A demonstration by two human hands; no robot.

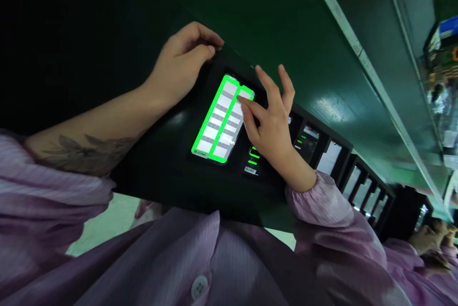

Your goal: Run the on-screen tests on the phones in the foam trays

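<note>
A phone (222, 120) lies face up on a dark surface, its lit screen showing green bands around white and grey blocks. My right hand (274, 120) is over its right side, the index fingertip on or just above the screen near the top. The other fingers of that hand are spread, and it holds nothing. Beyond the phone's top left corner is my left hand (184, 60), fingers curled and thumb close to the index finger at the edge of the dark surface. What those fingers grip, if anything, is too small to make out. A second phone (253, 157) with green marks lies partly under my right hand.
To the right, a black tray (324, 141) holds several more phones in slots, some screens lit. A pale metal strip (358, 47) runs along the green bench (286, 15). At the far lower right, another person's hands (431, 239) are at the same bench.
</note>
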